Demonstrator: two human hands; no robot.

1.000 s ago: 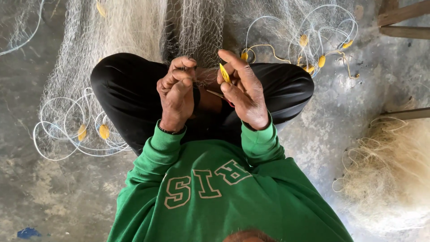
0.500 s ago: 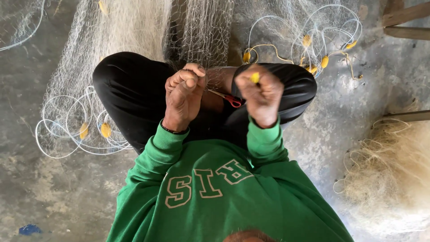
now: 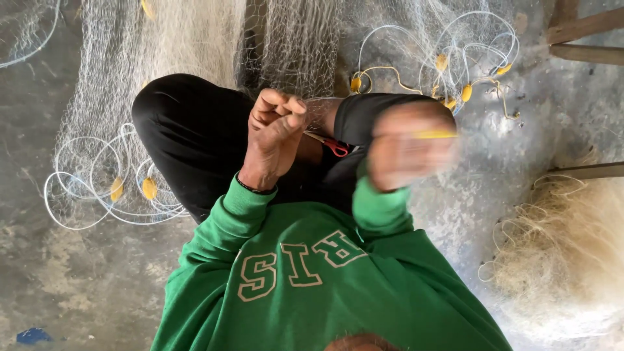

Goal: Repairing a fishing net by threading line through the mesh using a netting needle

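Netting (image 3: 286, 45), fine and pale, hangs down from the far edge of the view onto the person's crossed legs, and both hands work at its lower hem. Nearest the camera is the green sweatshirt (image 3: 312, 279), its sleeves reaching forward to the hands. Left hand (image 3: 276, 133) is closed into a fist around a pinch of the mesh, knuckles up, a dark band at the wrist. Right hand (image 3: 409, 146) is blurred by motion; it appears curled around a slim yellow needle (image 3: 435, 134), though how tightly cannot be told. Between the two hands, on the lap, lies a small pair of red-handled scissors (image 3: 331, 146), just beside the left hand. Black trousers (image 3: 195, 136) fill the middle of the view. Beyond the knees the concrete floor (image 3: 45, 273) carries coils of white line with yellow floats (image 3: 133, 190) to the left and a second cluster of floats (image 3: 455, 71) at the far right. A heap of pale netting (image 3: 572, 253) crowds the right edge, near wooden legs (image 3: 585, 29); bare floor lies open at the near left.
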